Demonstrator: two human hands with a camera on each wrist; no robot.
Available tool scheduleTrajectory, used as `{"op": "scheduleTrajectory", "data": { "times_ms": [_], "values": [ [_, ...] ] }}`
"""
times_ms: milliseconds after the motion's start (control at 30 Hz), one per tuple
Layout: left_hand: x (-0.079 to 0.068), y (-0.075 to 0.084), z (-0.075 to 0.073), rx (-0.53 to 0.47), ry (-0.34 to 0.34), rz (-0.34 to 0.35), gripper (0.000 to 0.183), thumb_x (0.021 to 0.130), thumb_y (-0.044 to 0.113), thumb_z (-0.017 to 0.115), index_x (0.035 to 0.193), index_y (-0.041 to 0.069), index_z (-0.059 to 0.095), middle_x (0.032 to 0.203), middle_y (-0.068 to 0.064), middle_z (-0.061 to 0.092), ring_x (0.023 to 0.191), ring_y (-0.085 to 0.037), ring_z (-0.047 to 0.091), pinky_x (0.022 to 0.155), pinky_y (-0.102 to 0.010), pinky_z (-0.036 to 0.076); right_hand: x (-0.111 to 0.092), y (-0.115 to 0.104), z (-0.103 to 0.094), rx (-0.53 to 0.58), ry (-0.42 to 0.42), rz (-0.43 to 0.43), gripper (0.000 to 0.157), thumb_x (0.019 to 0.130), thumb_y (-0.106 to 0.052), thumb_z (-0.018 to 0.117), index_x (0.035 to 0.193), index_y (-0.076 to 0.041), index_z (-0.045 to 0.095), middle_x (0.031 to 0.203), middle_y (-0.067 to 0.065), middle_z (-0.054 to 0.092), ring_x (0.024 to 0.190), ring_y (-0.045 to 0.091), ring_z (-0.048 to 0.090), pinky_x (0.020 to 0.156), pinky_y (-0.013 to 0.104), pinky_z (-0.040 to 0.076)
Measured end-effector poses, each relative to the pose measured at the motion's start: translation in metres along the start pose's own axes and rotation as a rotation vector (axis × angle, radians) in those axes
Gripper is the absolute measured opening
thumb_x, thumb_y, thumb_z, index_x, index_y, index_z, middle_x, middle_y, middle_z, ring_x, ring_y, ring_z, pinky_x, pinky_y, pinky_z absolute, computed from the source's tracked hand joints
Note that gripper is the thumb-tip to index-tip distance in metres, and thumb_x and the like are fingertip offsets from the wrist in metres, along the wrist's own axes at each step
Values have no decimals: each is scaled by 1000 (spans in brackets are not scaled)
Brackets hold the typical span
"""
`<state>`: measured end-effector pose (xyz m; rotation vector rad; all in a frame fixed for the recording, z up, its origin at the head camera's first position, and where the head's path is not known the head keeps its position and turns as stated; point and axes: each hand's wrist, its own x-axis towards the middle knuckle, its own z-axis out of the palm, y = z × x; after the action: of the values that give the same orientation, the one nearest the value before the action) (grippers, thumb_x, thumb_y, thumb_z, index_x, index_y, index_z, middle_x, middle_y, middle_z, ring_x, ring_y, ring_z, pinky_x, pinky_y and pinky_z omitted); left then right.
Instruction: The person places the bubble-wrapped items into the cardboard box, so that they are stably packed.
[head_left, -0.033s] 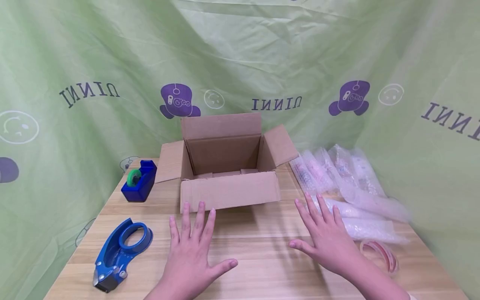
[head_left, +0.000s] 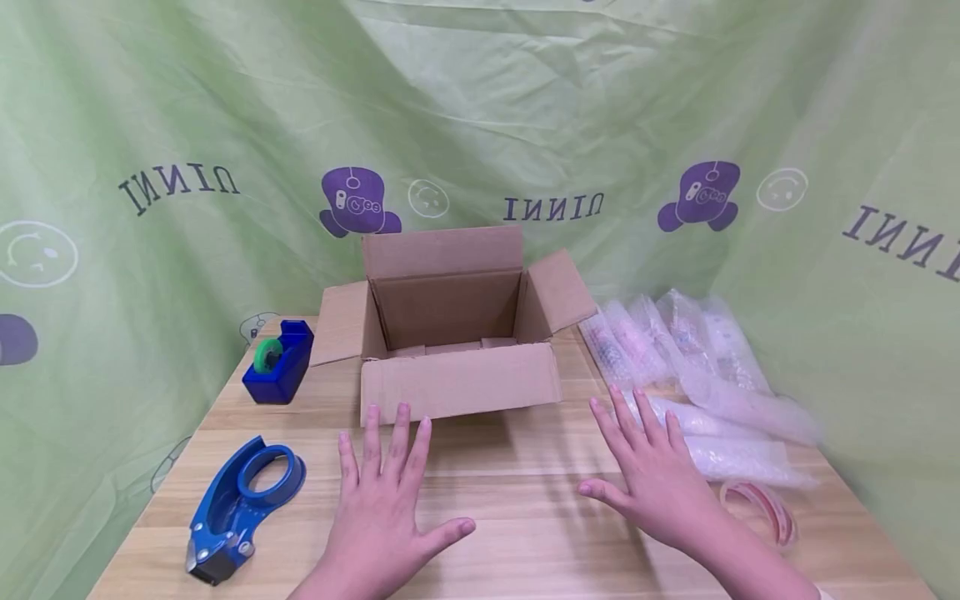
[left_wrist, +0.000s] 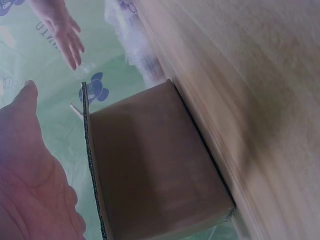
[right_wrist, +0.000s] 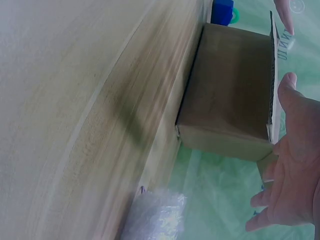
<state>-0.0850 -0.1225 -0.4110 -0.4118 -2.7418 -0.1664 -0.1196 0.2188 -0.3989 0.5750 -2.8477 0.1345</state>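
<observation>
A cardboard box [head_left: 461, 379] stands with its flaps spread at the middle back of the table, its inside bare as far as I can see. My left hand [head_left: 382, 508] hovers in front of the box's near flap, fingers straight and spread, holding nothing. To the right, my right hand [head_left: 652, 479] is also spread and holds nothing; it is nearest the bubble-wrapped packs [head_left: 712, 421]. In the left wrist view the box's front [left_wrist: 155, 165] lies beyond the left palm. The right wrist view shows the box's front [right_wrist: 230, 80] beside the right hand [right_wrist: 300, 160].
On the left lie a blue tape gun [head_left: 240, 508] and a blue tabletop tape dispenser [head_left: 279, 367] with a green roll. A clear tape roll [head_left: 761, 512] sits at the right, partly behind the right forearm. Green printed cloth [head_left: 480, 108] hangs around the wooden table [head_left: 525, 533].
</observation>
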Motion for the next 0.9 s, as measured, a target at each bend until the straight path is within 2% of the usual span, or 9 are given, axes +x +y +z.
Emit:
{"op": "scheduleTrajectory", "data": {
  "times_ms": [133,300,500,600,733,900],
  "values": [
    [2,-3,-4,-2,37,10,116,75,91,40,159,16,11,166,-9,-3,151,-40,-9,117,-62,-12,1,5,-3,11,8,2,99,86,-69,55,159,-19,11,166,8,0,152,35,-5,117,67,3],
    [10,-14,-24,-14,65,4,118,76,85,50,159,14,6,166,-10,-8,151,-40,-11,118,-60,-14,5,16,-18,45,17,15,100,87,-64,59,160,-18,9,166,11,1,151,39,-1,116,68,2],
    [36,-39,-59,-54,51,-19,119,80,79,54,158,16,-11,163,-7,-23,149,-36,-21,119,-49,-19,13,33,-44,93,8,54,98,88,-63,59,160,-21,8,165,13,8,147,45,17,110,72,19],
    [53,-55,-73,-75,73,-12,120,80,78,56,157,17,-12,162,-5,-24,149,-32,-24,120,-46,-16,17,43,-56,122,1,71,94,90,-61,59,160,-21,9,164,15,12,146,46,20,108,72,23],
    [75,-78,-77,-76,86,3,121,78,78,57,158,16,-10,162,-4,-23,149,-28,-24,122,-50,-8,19,57,-68,151,19,72,92,91,-56,61,159,-18,12,163,18,15,144,48,21,108,72,22],
    [95,-97,-70,-105,23,-9,125,76,83,54,157,13,-10,163,-4,-21,149,-26,-24,122,-56,-1,20,69,-79,153,65,69,92,90,-54,64,159,-16,15,160,23,21,142,50,25,108,70,22]
  ]
}}
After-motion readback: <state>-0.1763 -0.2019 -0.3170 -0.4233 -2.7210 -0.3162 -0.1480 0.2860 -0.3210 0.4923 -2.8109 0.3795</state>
